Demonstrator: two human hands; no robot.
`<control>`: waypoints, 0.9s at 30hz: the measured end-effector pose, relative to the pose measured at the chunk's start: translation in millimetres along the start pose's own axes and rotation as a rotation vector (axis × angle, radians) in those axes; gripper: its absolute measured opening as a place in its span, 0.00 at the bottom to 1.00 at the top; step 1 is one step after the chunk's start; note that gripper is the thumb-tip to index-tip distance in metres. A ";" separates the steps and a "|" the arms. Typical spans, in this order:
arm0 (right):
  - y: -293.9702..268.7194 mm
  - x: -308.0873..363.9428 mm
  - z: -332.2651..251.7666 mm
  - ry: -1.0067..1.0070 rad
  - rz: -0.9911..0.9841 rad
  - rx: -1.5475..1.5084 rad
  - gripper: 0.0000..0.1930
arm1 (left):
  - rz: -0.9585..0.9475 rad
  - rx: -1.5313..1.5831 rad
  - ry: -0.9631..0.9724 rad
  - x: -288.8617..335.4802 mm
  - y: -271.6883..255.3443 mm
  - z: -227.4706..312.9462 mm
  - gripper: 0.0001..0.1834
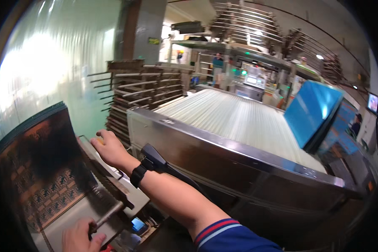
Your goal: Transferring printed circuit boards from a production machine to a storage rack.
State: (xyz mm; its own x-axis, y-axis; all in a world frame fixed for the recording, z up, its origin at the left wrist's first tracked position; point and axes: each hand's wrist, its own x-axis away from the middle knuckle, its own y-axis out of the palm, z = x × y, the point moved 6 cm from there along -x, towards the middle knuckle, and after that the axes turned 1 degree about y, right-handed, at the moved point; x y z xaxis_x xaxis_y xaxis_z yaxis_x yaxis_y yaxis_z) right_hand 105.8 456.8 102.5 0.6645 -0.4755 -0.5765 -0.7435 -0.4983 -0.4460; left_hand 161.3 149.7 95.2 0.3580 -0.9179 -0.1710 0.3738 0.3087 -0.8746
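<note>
My left hand (77, 237) is at the lower left, its fingers curled around the near end of a metal rod (110, 214). The rod slants up beside a stack of copper-coloured printed circuit boards (54, 185), which leans upright with dark patches and fine patterns on its front board. My right hand (111, 150), with a black band on the wrist, reaches out past the boards' right edge. Its fingers are bent around a small yellowish bit that I cannot make out. Below the hand is a pale ledge with a dark toothed strip (107, 185).
A metal-framed roller conveyor (235, 117) crosses the middle and right. Blue panels (313, 111) lean at its right end. A rack with projecting rods (143, 86) stands behind my right hand; more racks stand farther back. A translucent curtain (84, 54) hangs at left.
</note>
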 end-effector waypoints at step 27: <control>-656.5 345.3 -95.1 -0.072 1.410 1.476 0.38 | 0.048 0.531 -0.105 -17.0 13.2 -56.3 0.11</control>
State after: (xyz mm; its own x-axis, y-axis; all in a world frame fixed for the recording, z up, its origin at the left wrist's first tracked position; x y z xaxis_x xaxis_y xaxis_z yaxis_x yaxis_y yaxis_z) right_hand 830.5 550.8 261.3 -0.2840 0.1159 -0.9518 -0.1420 0.9766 0.1613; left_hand 112.0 155.4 61.0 0.4586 -0.8783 -0.1354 0.7262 0.4582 -0.5125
